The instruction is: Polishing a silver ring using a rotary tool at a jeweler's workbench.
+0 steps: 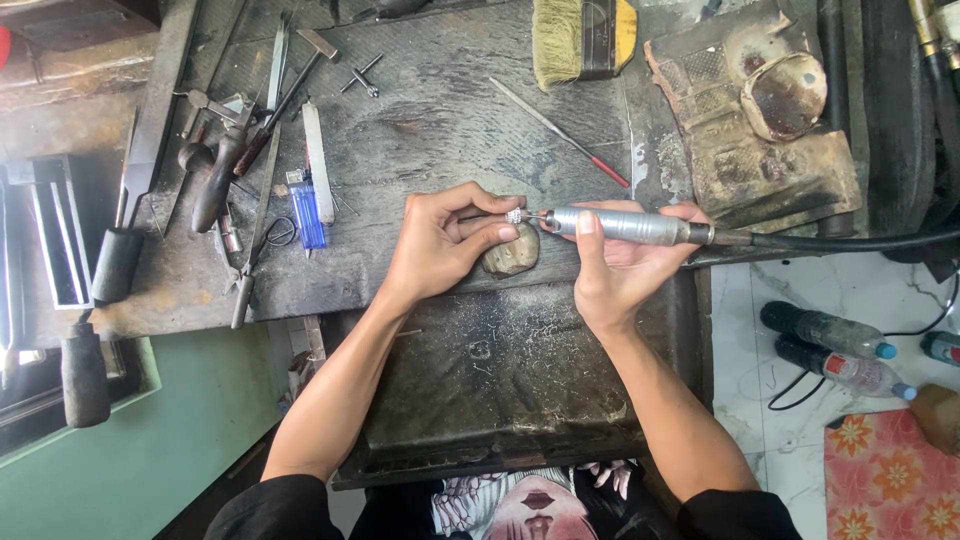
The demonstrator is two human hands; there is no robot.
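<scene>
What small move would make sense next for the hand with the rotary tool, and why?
Probably ease the tool tip a touch further onto the ring. The right hand holds the silver rotary tool level, its tip right at the small ring pinched by the left hand over the worn peg; whether they touch cannot be told.

soft, even daylight fills the view, brightest on the white marble floor (790, 300) at lower right, which is close to washed out. the dark workbench (450, 110) soaks up light and shows little contrast. shadows are faint and short (a thin one under the hands). a pale sheen runs along the silver rotary handpiece (625, 225). focus is sharp at the centre; straight edges bow near the frame's borders, and the left corner falls dim.
</scene>
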